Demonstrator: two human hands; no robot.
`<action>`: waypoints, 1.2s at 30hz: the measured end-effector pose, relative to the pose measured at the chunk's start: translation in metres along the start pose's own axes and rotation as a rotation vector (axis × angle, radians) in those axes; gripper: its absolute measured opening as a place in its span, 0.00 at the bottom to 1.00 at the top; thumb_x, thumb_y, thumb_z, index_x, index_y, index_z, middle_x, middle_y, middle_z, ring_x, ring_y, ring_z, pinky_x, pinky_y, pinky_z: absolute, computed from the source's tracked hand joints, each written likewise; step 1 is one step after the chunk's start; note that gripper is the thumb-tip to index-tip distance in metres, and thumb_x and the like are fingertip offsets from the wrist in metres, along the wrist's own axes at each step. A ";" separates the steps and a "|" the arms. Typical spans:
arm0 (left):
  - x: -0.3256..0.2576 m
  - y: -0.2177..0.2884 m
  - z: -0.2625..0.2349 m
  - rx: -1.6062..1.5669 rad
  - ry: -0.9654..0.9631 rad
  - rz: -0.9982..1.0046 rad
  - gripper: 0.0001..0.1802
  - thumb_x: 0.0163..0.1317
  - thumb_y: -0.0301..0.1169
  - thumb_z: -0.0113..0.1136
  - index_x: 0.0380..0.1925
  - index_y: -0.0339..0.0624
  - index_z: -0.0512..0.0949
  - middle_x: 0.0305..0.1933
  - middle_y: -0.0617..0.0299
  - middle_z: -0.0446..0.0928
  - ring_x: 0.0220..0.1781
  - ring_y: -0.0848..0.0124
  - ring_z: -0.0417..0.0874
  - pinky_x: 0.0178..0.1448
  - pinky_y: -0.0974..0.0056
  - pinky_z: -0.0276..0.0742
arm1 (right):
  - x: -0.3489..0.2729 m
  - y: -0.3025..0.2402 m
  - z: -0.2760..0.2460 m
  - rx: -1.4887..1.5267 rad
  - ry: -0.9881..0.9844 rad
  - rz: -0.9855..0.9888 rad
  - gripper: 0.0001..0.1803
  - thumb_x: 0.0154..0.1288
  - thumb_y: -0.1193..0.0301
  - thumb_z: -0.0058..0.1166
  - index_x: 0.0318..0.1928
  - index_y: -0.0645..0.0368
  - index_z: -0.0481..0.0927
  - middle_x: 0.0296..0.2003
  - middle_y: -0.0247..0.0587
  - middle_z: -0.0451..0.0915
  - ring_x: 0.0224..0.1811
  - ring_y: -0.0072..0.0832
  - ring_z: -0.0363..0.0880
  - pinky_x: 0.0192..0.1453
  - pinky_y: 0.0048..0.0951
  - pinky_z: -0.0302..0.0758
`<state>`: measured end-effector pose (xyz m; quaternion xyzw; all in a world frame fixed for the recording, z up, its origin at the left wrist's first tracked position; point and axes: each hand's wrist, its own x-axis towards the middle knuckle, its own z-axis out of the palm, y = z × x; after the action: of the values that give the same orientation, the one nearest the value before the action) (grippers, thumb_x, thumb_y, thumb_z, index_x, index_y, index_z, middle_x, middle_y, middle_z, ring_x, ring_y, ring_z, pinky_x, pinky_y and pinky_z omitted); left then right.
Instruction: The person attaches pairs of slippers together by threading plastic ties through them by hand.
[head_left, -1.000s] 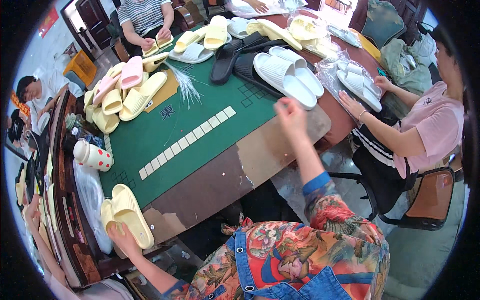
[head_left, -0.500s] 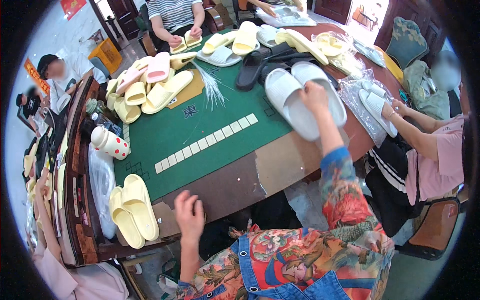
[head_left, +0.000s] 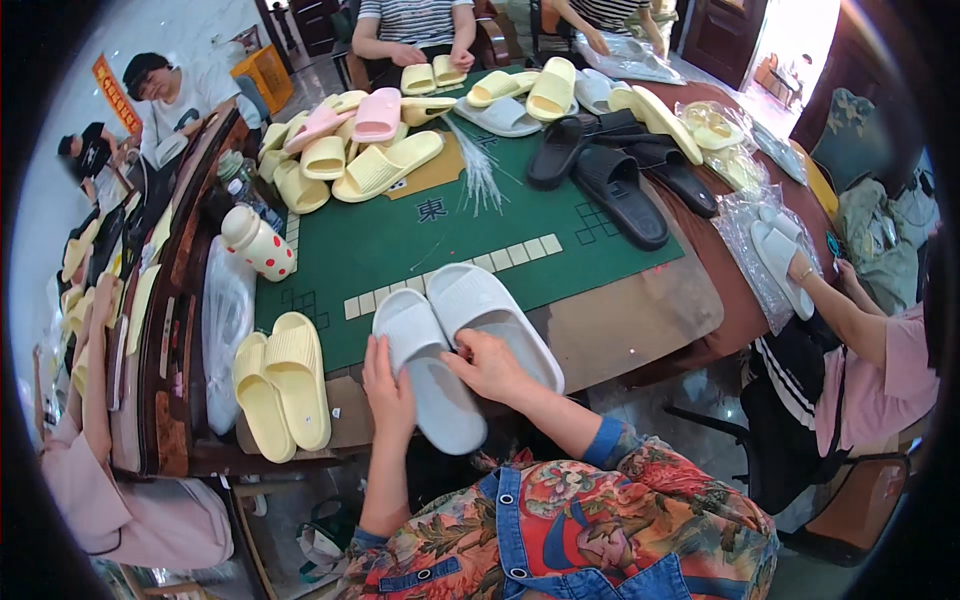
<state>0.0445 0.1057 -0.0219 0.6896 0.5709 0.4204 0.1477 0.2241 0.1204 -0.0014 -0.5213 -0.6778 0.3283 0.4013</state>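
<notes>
A pair of light grey ribbed slippers lies at the table's near edge, toes pointing away from me. My right hand (head_left: 492, 362) is closed where the two slippers meet, its fingers gripping their inner edges. Against the outer side of the left grey slipper (head_left: 445, 408) rests my left hand (head_left: 388, 388), its fingers stretched out along the edge. The right grey slipper (head_left: 468, 292) sits partly behind my right hand. To the left stands a pair of pale yellow slippers (head_left: 306, 385) on the table edge.
Beyond, black slippers (head_left: 620, 195), a pink slipper (head_left: 377, 115) and several yellow ones cover the green mat (head_left: 390, 245). White ties (head_left: 480, 180) and a row of white tiles (head_left: 545, 246) lie there. A dotted bottle (head_left: 258, 243) stands left. People sit around; one handles a bagged slipper (head_left: 780, 255).
My right hand has brought the grey slippers from the far right to the near edge in front of me. My left hand has come up against them. The black slippers now show fully.
</notes>
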 end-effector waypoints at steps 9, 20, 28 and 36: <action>-0.013 0.013 -0.003 0.189 0.236 0.080 0.27 0.54 0.31 0.55 0.53 0.34 0.62 0.55 0.43 0.60 0.58 0.51 0.62 0.60 0.52 0.56 | -0.007 0.011 0.037 0.256 -0.017 0.032 0.26 0.57 0.70 0.54 0.54 0.67 0.64 0.27 0.36 0.73 0.24 0.18 0.69 0.29 0.21 0.69; 0.033 0.015 0.042 -0.135 -0.093 -0.288 0.20 0.60 0.41 0.50 0.29 0.29 0.71 0.34 0.37 0.72 0.40 0.45 0.72 0.44 0.52 0.65 | 0.036 0.003 0.005 1.003 -0.230 0.630 0.11 0.57 0.66 0.55 0.26 0.53 0.67 0.18 0.24 0.63 0.13 0.13 0.55 0.13 0.17 0.49; 0.031 0.013 0.038 -0.220 -0.134 -0.214 0.19 0.49 0.39 0.57 0.27 0.29 0.72 0.31 0.38 0.75 0.37 0.47 0.77 0.41 0.54 0.70 | 0.012 0.001 0.001 1.030 -0.266 0.652 0.07 0.63 0.68 0.46 0.31 0.56 0.73 0.18 0.30 0.67 0.14 0.19 0.63 0.15 0.21 0.57; 0.026 0.030 0.041 0.100 -0.118 -0.180 0.15 0.46 0.33 0.54 0.31 0.30 0.72 0.33 0.39 0.73 0.40 0.44 0.71 0.45 0.47 0.66 | 0.045 -0.057 -0.046 -0.099 0.122 -0.269 0.11 0.64 0.71 0.42 0.38 0.64 0.75 0.26 0.49 0.76 0.29 0.42 0.76 0.33 0.35 0.71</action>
<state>0.0945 0.1312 -0.0157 0.6654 0.6411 0.3353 0.1837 0.2336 0.1512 0.0778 -0.4639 -0.7311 0.2055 0.4562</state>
